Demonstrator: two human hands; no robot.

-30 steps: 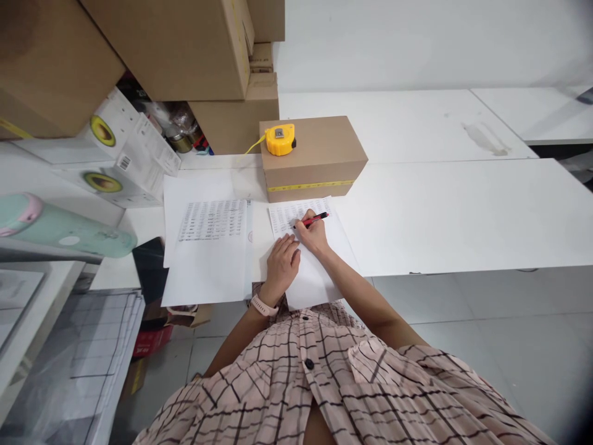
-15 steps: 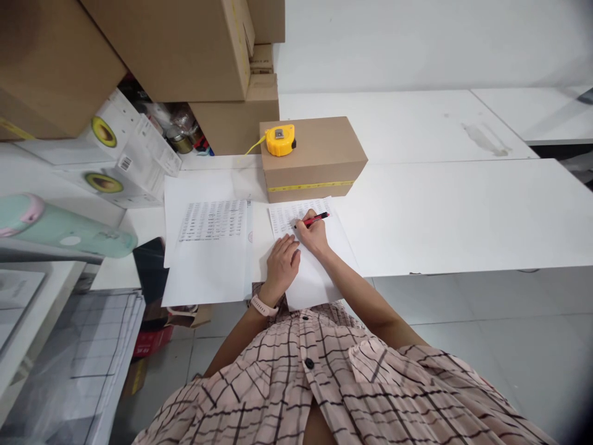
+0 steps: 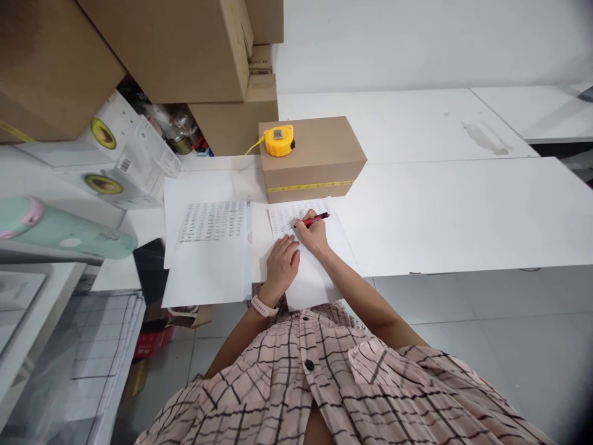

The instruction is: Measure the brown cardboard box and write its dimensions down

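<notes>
My right hand (image 3: pixel 314 236) is closed round a red pen (image 3: pixel 315 219), its tip on a printed sheet (image 3: pixel 309 278) lying at the front edge of the white table (image 3: pixel 463 210). My left hand (image 3: pixel 281 266) lies flat on the same sheet with its fingers stretched out, a pale watch on the wrist. Just behind the sheet stands a brown cardboard box (image 3: pixel 319 154) with a yellow tape measure (image 3: pixel 279 139) on top; its yellow tape runs along the box's front face.
Another printed sheet (image 3: pixel 210 247) lies to the left. Large cardboard boxes (image 3: pixel 185 49) and white product boxes (image 3: pixel 125 154) crowd the back left. A mint-green bottle (image 3: pixel 65 232) lies on a shelf at the far left. Grey floor (image 3: pixel 486 334) shows below the table edge.
</notes>
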